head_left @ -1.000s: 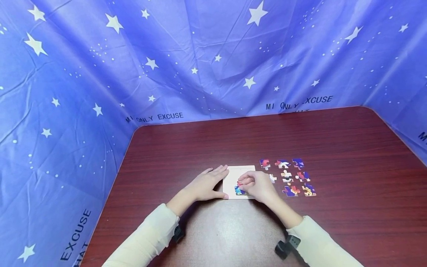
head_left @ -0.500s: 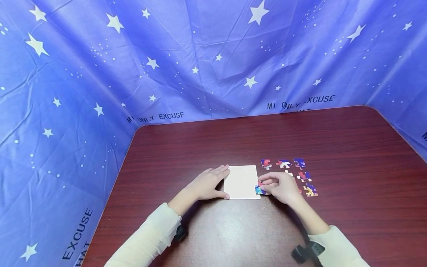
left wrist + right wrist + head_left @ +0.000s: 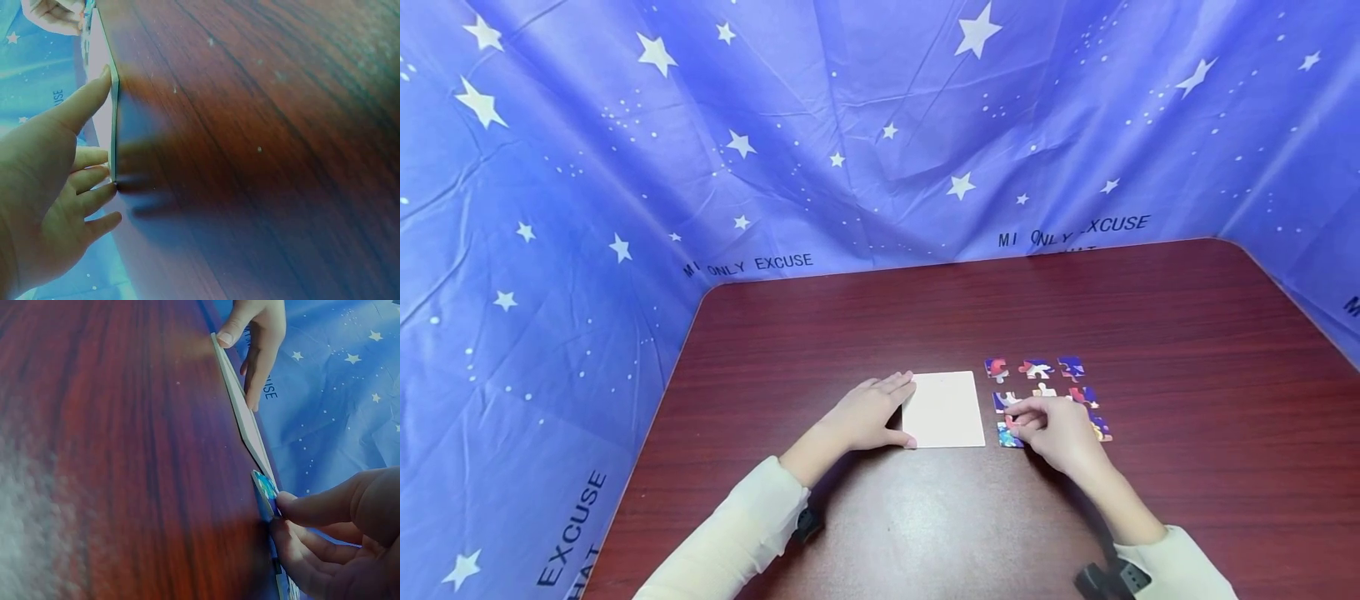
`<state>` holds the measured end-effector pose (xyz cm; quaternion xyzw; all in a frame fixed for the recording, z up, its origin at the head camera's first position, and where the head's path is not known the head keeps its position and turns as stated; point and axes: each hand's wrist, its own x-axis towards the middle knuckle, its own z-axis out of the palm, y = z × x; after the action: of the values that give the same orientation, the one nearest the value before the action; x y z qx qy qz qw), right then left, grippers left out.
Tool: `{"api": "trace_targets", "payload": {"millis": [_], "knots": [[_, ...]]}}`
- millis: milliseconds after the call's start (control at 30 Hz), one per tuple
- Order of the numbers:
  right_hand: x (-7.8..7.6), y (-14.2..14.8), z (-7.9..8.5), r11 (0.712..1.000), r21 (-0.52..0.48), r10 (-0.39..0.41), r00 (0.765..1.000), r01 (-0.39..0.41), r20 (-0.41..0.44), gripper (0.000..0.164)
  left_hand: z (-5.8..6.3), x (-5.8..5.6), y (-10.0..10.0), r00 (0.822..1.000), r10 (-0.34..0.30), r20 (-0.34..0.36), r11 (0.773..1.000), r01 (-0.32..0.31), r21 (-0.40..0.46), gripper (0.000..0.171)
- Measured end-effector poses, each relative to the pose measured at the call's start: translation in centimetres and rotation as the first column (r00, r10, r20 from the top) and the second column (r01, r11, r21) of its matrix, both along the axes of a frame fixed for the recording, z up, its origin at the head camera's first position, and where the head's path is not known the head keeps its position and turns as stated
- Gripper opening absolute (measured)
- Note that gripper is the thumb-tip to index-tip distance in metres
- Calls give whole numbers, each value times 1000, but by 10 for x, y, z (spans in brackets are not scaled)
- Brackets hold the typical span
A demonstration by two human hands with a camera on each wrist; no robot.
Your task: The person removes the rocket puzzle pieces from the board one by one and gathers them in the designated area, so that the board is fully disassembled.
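A pale square board (image 3: 943,412) lies flat on the dark red wooden table. Along its left edge my left hand (image 3: 868,417) rests with thumb and fingers spread, the thumb tip touching the near corner area. To the right of the board, my right hand (image 3: 1060,429) pinches a jigsaw piece (image 3: 1007,436) in blue, green and red between thumb and fingers. In the right wrist view that jigsaw piece (image 3: 265,484) sits tilted close to the tabletop, apart from the board in the head view. Behind and under the right hand, several other pieces are partly hidden.
More jigsaw pieces lie in loose rows right of the board, among them a red-and-purple one (image 3: 996,368), a white-and-red one (image 3: 1037,368) and a purple one (image 3: 1071,367). A blue star-patterned curtain (image 3: 887,167) surrounds the table (image 3: 820,325).
My right hand has carried the jigsaw piece rightward from above the board to the tabletop beside it, near the other pieces. The left hand has stayed at the board's left edge.
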<state>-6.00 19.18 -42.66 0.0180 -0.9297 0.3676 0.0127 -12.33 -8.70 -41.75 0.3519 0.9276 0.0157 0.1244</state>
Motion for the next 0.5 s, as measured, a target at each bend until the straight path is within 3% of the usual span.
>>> {"api": "trace_targets", "payload": {"millis": [133, 500], "knots": [[1, -3, 2, 999, 51, 5, 998, -2, -60, 9, 1, 2, 1, 1000, -1, 7, 1000, 1, 3, 91], [1, -2, 1, 996, 86, 23, 998, -17, -62, 13, 3, 4, 1, 1000, -9, 0, 1000, 9, 6, 90]]}}
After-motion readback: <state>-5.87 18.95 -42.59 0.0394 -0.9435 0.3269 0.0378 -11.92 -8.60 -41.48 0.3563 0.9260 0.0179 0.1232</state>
